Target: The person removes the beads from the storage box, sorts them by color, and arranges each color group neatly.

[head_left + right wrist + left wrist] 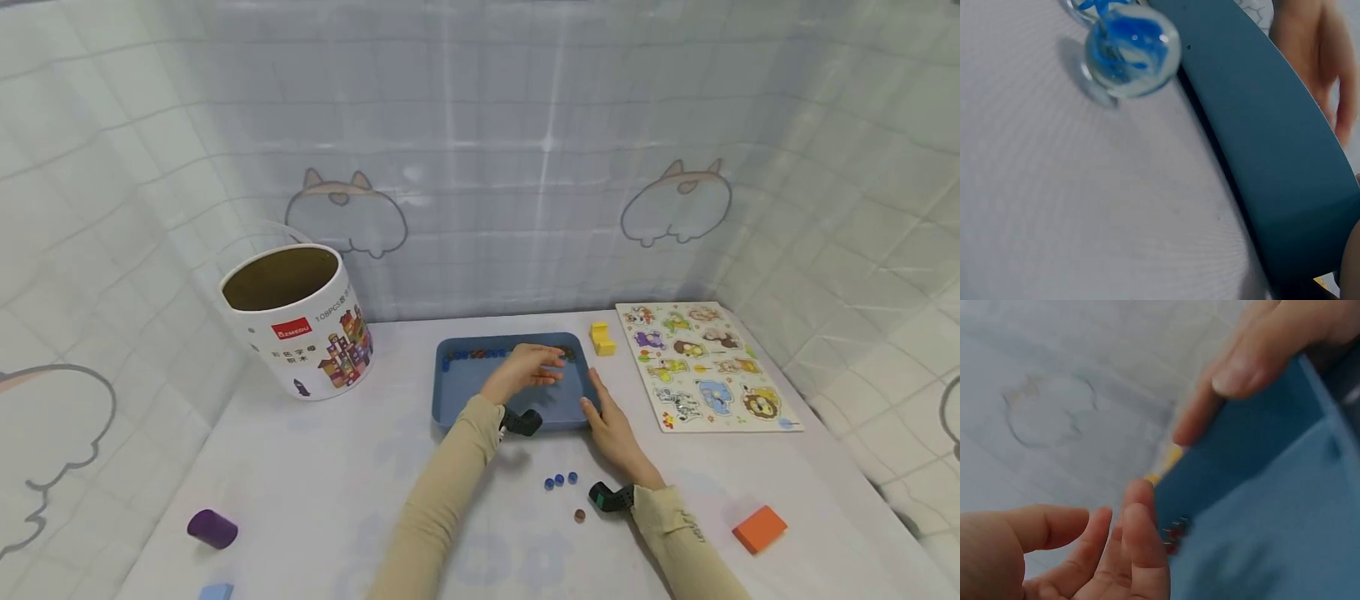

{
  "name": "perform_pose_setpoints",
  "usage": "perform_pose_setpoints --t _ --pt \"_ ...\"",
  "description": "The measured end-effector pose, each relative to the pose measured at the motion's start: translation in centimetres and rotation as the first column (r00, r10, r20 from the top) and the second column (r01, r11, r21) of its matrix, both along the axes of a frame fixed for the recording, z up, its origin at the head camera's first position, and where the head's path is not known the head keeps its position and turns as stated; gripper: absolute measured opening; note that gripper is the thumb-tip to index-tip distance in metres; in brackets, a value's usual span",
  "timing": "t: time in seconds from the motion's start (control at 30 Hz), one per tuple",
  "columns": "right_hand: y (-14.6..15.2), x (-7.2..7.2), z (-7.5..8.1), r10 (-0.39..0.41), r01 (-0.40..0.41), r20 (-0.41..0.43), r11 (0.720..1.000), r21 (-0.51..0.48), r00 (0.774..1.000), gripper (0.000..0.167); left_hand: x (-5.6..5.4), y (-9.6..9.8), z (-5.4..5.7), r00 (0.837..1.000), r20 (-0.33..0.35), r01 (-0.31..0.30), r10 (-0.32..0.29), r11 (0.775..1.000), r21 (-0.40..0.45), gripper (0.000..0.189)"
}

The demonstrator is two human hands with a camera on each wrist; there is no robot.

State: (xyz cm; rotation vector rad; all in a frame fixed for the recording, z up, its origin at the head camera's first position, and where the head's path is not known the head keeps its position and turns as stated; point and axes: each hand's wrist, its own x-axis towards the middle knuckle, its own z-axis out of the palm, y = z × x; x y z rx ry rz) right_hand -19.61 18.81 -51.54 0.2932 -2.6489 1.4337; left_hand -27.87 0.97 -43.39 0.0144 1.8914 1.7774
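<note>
A blue rectangular tray (510,408) lies on the table, with several blue and brown marbles (487,354) lined up along its far wall. My left hand (528,367) hovers over the tray; its fingers are loosely bent and nothing shows between them in the left wrist view. At the tray's right front corner, my right hand (617,429) holds the wall, thumb on the inner side and fingers outside. Three blue marbles (559,480) sit on the table in front of the tray. One brown marble (580,516) is nearer to me. The right wrist view shows a clear marble with blue swirls (1134,51) close up.
A white bucket (300,333) stands at the back left. Right of the tray are a yellow block (602,339) and an animal puzzle board (705,367). An orange block (760,529) lies front right, with a purple cylinder (212,528) and light-blue block (216,592) front left.
</note>
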Motion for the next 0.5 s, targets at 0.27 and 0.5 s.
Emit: perform_pose_setpoints --t 0.27,0.5 --pt "-0.2 0.0 0.0 -0.007 0.007 -0.007 1.0 -0.002 1.0 0.058 -2.2 2.5 -1.9 0.981 0.167 -0.104 0.096 0.994 0.037 0.039" --pt "-0.2 0.0 -0.2 -0.023 0.023 -0.017 1.0 -0.005 1.0 0.058 -2.8 4.0 -2.4 0.969 0.213 -0.142 0.122 0.987 0.081 0.037"
